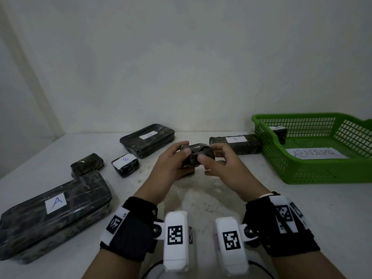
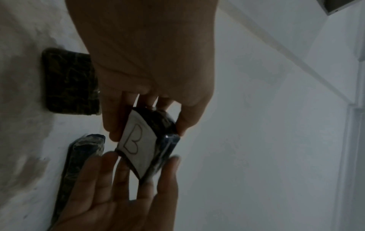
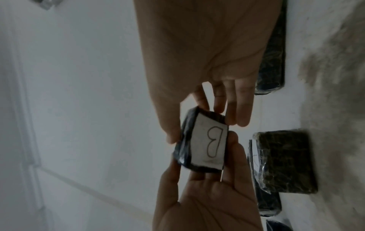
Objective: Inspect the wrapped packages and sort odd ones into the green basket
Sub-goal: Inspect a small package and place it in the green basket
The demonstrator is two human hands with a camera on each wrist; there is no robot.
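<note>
Both hands hold a small dark wrapped package (image 1: 196, 156) above the middle of the table. My left hand (image 1: 184, 150) pinches its left end between thumb and fingers. My right hand (image 1: 209, 154) pinches its right end the same way. A white label marked B on the package (image 2: 136, 145) faces down towards the wrist cameras and shows again in the right wrist view on the package (image 3: 207, 143). The green basket (image 1: 302, 168) stands at the right, with a paper reading ABNORMAL and one dark package (image 1: 280, 131) inside.
On the white table lie a large package marked A (image 1: 56, 214), a small unlabelled one (image 1: 87, 164), a small B package (image 1: 125, 164), a flat B package (image 1: 148, 139) and a long B package (image 1: 235, 144) beside the basket. A white wall stands behind.
</note>
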